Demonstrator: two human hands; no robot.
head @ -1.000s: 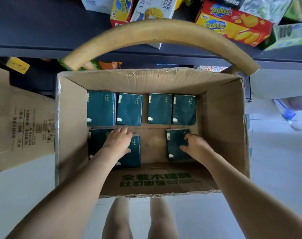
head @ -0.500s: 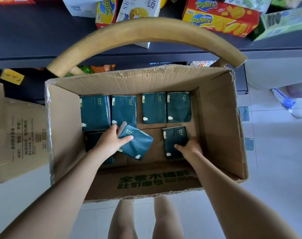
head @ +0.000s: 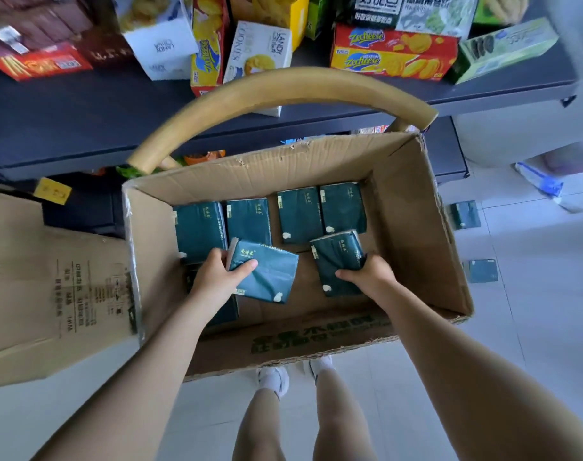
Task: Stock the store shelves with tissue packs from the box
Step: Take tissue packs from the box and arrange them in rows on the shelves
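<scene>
Head view: both hands, left hand (head: 216, 277) and right hand (head: 366, 276), each grip a tissue pack (head: 270, 277) inside box (head: 416, 227)

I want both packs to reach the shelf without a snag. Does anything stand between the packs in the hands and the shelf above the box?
Yes: the curved tan handle arches over the far side of the box, between the left hand with its pack, the right hand with its pack, and the shelf.

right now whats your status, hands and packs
Left hand gripping one tissue pack, lifted and tilted. Right hand gripping another pack. Four packs flat along far side of box. Nothing blocking.
</scene>
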